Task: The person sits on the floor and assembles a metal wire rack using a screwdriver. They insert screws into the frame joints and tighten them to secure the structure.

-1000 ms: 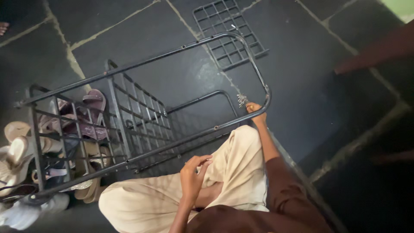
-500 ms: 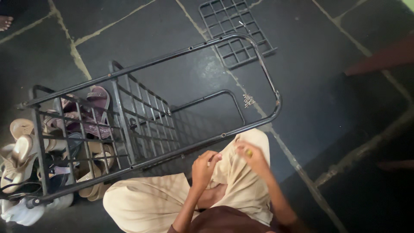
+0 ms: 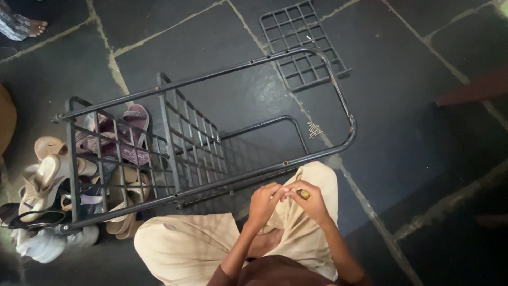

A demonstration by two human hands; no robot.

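Both hands now together over lap, near the rack point(image 3: 211, 143) rail. Right hand point(image 3: 312, 201), back from the rack's far-right corner, pinches a small yellowish object point(image 3: 302, 194); left hand point(image 3: 264, 200) curled, fingertips touching it. Screws point(image 3: 314, 128) lie on floor point(image 3: 413, 106), right of rack.

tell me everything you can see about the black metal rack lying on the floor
The rack is a dark frame of round metal tube with wire-grid panels. It lies tipped on its side on the stone floor. A curved tube loop forms its far end, near a few small screws. Shoes show through and beside its grid end. A separate grid panel lies partly under the loop. Its near rail runs just beyond the person's knees; neither hand touches it.
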